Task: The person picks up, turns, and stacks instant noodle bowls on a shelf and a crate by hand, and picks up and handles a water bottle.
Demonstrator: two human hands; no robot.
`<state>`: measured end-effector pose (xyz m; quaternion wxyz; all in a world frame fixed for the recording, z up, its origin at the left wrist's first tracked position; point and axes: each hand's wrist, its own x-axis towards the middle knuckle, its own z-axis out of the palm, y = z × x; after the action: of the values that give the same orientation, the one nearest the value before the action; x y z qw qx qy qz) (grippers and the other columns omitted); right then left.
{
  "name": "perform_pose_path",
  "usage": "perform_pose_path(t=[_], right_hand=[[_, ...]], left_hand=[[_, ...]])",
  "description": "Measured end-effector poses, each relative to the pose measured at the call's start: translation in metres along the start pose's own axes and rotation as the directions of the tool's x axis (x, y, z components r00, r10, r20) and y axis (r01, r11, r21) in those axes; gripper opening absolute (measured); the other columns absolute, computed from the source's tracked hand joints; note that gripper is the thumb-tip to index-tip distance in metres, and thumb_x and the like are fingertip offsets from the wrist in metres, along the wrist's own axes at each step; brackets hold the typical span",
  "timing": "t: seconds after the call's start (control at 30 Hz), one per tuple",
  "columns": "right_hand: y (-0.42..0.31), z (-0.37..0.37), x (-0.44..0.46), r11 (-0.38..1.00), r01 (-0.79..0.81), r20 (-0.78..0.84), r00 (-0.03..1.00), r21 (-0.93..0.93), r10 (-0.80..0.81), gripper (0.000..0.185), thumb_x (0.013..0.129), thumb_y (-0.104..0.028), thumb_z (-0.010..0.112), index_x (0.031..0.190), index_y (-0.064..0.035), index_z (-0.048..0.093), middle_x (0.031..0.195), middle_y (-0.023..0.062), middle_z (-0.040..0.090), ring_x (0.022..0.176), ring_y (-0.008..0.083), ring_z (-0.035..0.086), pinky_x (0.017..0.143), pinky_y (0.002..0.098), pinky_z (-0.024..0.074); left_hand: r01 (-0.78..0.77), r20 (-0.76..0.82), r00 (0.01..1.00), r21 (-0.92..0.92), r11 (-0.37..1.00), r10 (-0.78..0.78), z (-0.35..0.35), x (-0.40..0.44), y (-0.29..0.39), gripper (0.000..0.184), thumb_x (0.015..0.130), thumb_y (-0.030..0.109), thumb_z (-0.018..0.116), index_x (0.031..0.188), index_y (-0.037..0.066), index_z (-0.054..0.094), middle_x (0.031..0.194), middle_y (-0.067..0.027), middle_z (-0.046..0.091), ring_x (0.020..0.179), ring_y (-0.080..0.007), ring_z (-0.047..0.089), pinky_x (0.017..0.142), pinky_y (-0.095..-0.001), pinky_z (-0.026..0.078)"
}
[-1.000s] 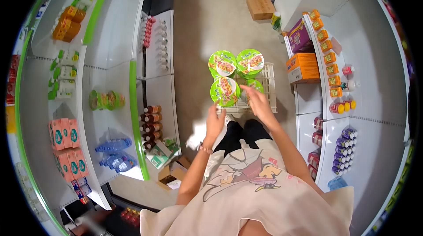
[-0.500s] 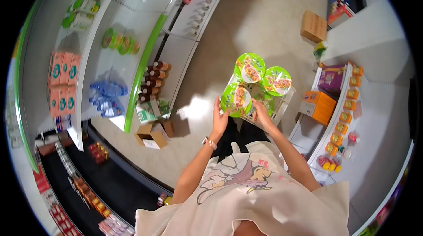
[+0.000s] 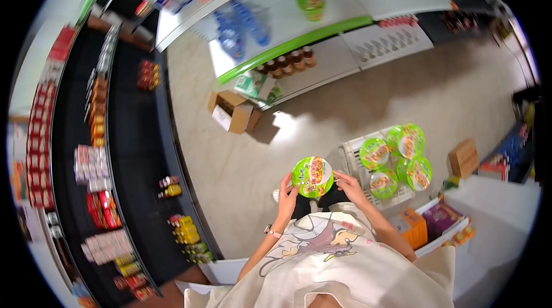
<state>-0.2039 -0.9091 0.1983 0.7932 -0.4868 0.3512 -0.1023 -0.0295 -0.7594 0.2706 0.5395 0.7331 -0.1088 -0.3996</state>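
1. The left forearm is raised from the lower middle of the view, with a pale band worn at the wrist; the left hand (image 3: 287, 191) is turned inward, and its fingers are curved around the near-left rim of a round, bright-green instant-noodle bowl with a printed lid (image 3: 312, 177).
2. The right forearm is slanted up and inward from the lower right. The right hand (image 3: 348, 187) is brought to the opposite rim, its fingers bent and closed on that edge—so the bowl is grasped between both hands.
3. The bowl is held above the dark-trousered legs, in front of the cream printed shirt (image 3: 339, 250), with its lid turned up to the camera.
4. A white slatted plastic crate (image 3: 349, 157) is placed on the floor to the right of the bowl. Similar green noodle bowls (image 3: 384, 184) are grouped in it, and its near-left edge is seen near the right hand.
5. The bowl and the crate are set apart by a narrow strip of floor. A wider stretch of pale floor (image 3: 230, 170) is spread between the left hand and the dark shelving (image 3: 150, 153).
6. Ahead, the floor is bounded by a white shelf unit with a green front edge (image 3: 322, 36)—an open brown cardboard box (image 3: 233, 111) is set by its near corner.
7. At the lower right, an orange carton (image 3: 411, 227) and a purple package (image 3: 440, 218) are held on a white shelf, close beyond the right forearm.
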Motion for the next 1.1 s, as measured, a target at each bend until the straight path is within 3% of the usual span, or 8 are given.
perform_pose_path(t=[0.13, 0.33, 0.5, 0.83, 0.87, 0.97, 1.03, 1.1], right_hand=[[-0.025, 0.091, 0.026, 0.999, -0.016, 0.127, 0.992, -0.049, 0.022, 0.036, 0.084, -0.009, 0.049, 0.120, -0.0060, 0.049, 0.105, 0.0031, 0.049, 0.087, 0.0102, 0.054, 0.073, 0.0238, 0.0467], [-0.019, 0.249, 0.041, 0.970, -0.063, 0.332, 0.933, -0.235, 0.141, 0.034, 0.085, -0.013, 0.051, 0.119, -0.0050, 0.051, 0.092, 0.0030, 0.051, 0.080, 0.0114, 0.056, 0.069, 0.0229, 0.0473], [-0.002, 0.397, 0.034, 0.908, -0.087, 0.515, 0.799, -0.409, 0.309, 0.036, 0.086, -0.017, 0.050, 0.120, -0.0057, 0.050, 0.086, 0.0026, 0.056, 0.078, 0.0119, 0.056, 0.071, 0.0252, 0.0471], [0.072, 0.650, -0.003, 0.848, 0.270, 0.879, 0.282, -0.456, 0.384, 0.031, 0.079, 0.000, 0.047, 0.106, -0.0033, 0.062, 0.095, 0.0054, 0.061, 0.084, 0.0124, 0.055, 0.076, 0.0260, 0.0463], [0.081, 0.662, -0.012, 0.801, 0.512, 0.950, 0.209, -0.310, 0.234, 0.034, 0.076, 0.005, 0.049, 0.107, -0.0042, 0.062, 0.112, 0.0069, 0.055, 0.097, 0.0157, 0.054, 0.081, 0.0280, 0.0459], [0.098, 0.688, -0.046, 0.843, 0.256, 0.881, 0.152, -0.473, 0.449, 0.059, 0.072, 0.004, 0.060, 0.128, -0.0099, 0.046, 0.142, 0.0082, 0.026, 0.124, 0.0246, 0.036, 0.091, 0.0339, 0.0416], [0.116, 0.710, -0.052, 0.815, 0.539, 0.960, -0.045, -0.210, 0.277, 0.076, 0.067, -0.006, 0.071, 0.134, -0.0103, 0.037, 0.146, 0.0131, 0.013, 0.130, 0.0303, 0.025, 0.099, 0.0395, 0.0339], [0.124, 0.745, -0.059, 0.607, 0.794, 0.959, -0.200, 0.038, 0.203, 0.097, 0.057, -0.021, 0.082, 0.137, -0.0073, 0.030, 0.145, 0.0208, 0.010, 0.133, 0.0331, 0.017, 0.102, 0.0419, 0.0277]], left_hand=[[-0.032, -0.165, 0.986, -0.099, 0.995, 0.015, -0.072, -0.033, -0.005, 0.054, 0.083, 0.006, 0.055, 0.132, 0.006, 0.032, 0.132, -0.0117, 0.039, 0.103, -0.0205, 0.050, 0.081, -0.0298, 0.045], [-0.172, -0.455, 0.872, 0.061, 0.983, 0.181, -0.200, -0.096, -0.032, 0.058, 0.079, 0.003, 0.060, 0.131, 0.007, 0.035, 0.120, -0.0114, 0.043, 0.094, -0.0173, 0.051, 0.070, -0.0267, 0.047], [-0.226, -0.659, 0.734, -0.004, 0.974, 0.168, -0.306, -0.163, -0.070, 0.056, 0.080, 0.003, 0.059, 0.131, 0.007, 0.036, 0.124, -0.0085, 0.042, 0.094, -0.0154, 0.048, 0.076, -0.0260, 0.045], [-0.490, -0.963, 0.253, -0.049, 0.870, 0.088, -0.429, -0.319, -0.113, 0.059, 0.082, 0.008, 0.059, 0.135, 0.007, 0.032, 0.128, -0.0105, 0.040, 0.098, -0.0160, 0.048, 0.084, -0.0297, 0.045], [-0.460, -0.973, 0.213, -0.022, 0.888, 0.086, -0.435, -0.325, -0.123, 0.059, 0.082, 0.007, 0.058, 0.135, 0.007, 0.032, 0.131, -0.0091, 0.039, 0.098, -0.0147, 0.047, 0.083, -0.0286, 0.044], [-0.454, -0.997, 0.077, -0.008, 0.891, 0.030, -0.455, -0.339, -0.134, 0.058, 0.082, 0.006, 0.057, 0.135, 0.006, 0.033, 0.129, -0.0080, 0.041, 0.097, -0.0142, 0.047, 0.080, -0.0262, 0.044], [-0.506, -0.995, 0.048, -0.097, 0.857, -0.084, -0.470, -0.345, -0.143, 0.056, 0.083, 0.005, 0.056, 0.134, 0.006, 0.034, 0.127, -0.0076, 0.043, 0.093, -0.0144, 0.048, 0.079, -0.0245, 0.043], [-0.578, -0.985, 0.023, -0.152, 0.801, -0.171, -0.492, -0.354, -0.145, 0.055, 0.084, 0.004, 0.055, 0.134, 0.006, 0.034, 0.125, -0.0086, 0.044, 0.092, -0.0150, 0.049, 0.080, -0.0246, 0.043]])
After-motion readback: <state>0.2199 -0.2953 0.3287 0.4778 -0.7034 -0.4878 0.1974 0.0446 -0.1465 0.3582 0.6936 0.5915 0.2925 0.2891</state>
